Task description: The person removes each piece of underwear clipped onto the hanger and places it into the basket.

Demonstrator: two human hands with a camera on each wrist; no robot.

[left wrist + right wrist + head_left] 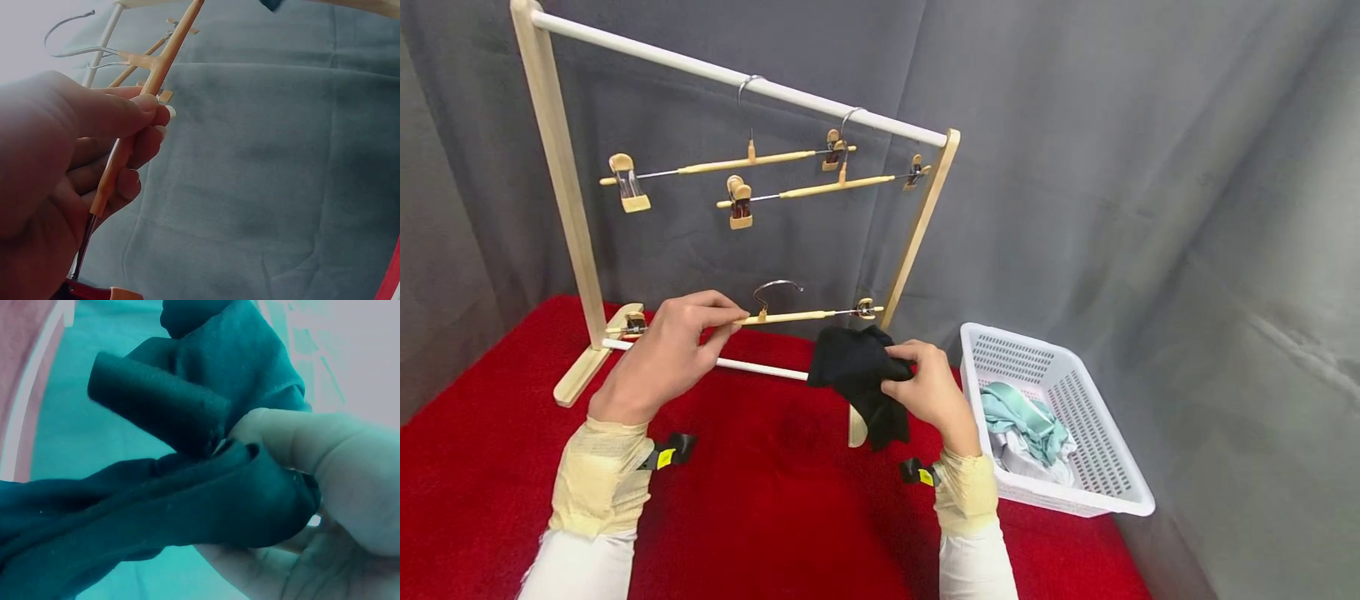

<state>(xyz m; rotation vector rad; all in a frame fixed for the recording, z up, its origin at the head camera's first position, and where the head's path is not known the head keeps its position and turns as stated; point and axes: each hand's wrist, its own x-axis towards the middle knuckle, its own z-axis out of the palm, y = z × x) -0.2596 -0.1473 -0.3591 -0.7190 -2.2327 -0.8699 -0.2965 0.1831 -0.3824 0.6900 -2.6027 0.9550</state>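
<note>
In the head view my left hand [677,346] grips a clip hanger [790,317] by its wooden bar, left of the metal hook. Thumb and fingers wrap the bar [164,69] in the left wrist view. A wooden clip [866,308] sits at the hanger's right end, another at its left end beyond my hand. My right hand [928,387] pinches a crumpled black cloth garment [853,358], just below the right clip. Folds of the dark cloth [156,506] hang over the fingers in the right wrist view. The garment's full shape is hidden in its folds.
A rack with a white rail [662,57] and wooden posts stands behind my hands. Two more clip hangers [722,165] hang from it. On the right, a white plastic basket [1101,392] holds mint-green and white cloth [1030,421]. Red cloth [760,500] covers the table.
</note>
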